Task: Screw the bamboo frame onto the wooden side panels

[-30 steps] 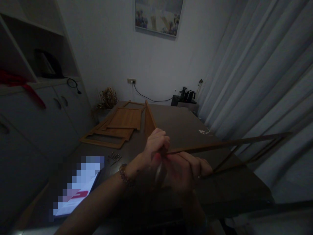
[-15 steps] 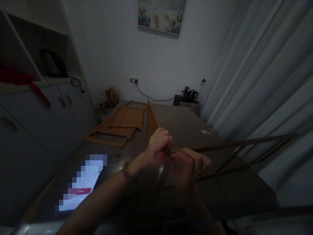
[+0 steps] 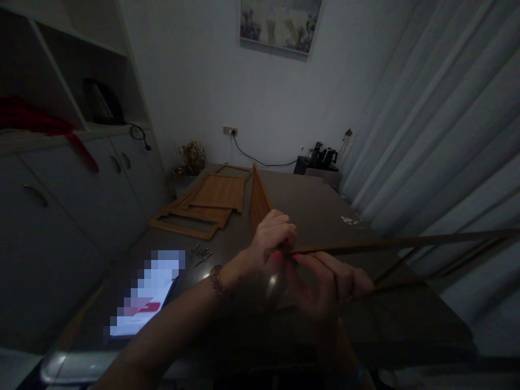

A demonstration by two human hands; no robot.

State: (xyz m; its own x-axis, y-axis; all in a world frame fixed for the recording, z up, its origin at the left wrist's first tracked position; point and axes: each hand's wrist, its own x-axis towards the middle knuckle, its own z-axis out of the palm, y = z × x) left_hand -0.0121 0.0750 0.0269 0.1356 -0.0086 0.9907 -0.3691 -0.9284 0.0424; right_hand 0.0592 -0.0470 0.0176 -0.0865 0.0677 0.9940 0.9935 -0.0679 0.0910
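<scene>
— Item one?
— Wooden frame (image 3: 406, 242), thin rails, held in the air over the near right part of the table (image 3: 317, 206). It runs from the hands out to the right, towards the curtain (image 3: 447, 135).

— Grip, left hand (image 3: 274, 238)?
— Closed. The fingers are curled tight over the near end of the upper rail, with the thumb pressed against it. There is a beaded bracelet (image 3: 217, 281) on the wrist.

— Grip, right hand (image 3: 329, 279)?
— Closed narrowly round the lower rail, just below and right of the left hand, with the fingers lying along the wood.

— Anything between the hands?
— A pale rounded object (image 3: 275, 287). The light is too dim to tell what it is or which hand has it.

— Near the hands?
— A loose cluster of screws (image 3: 202, 252) on the table to the left. A lit sheet or screen (image 3: 142, 292), blurred, lies nearer and further left.

— Further off?
— One upright wooden panel (image 3: 260, 197) stands just beyond the left hand. Flat wooden panels (image 3: 211, 200) are stacked at the far left of the table. A kettle (image 3: 325, 156) stands at the far wall.
</scene>
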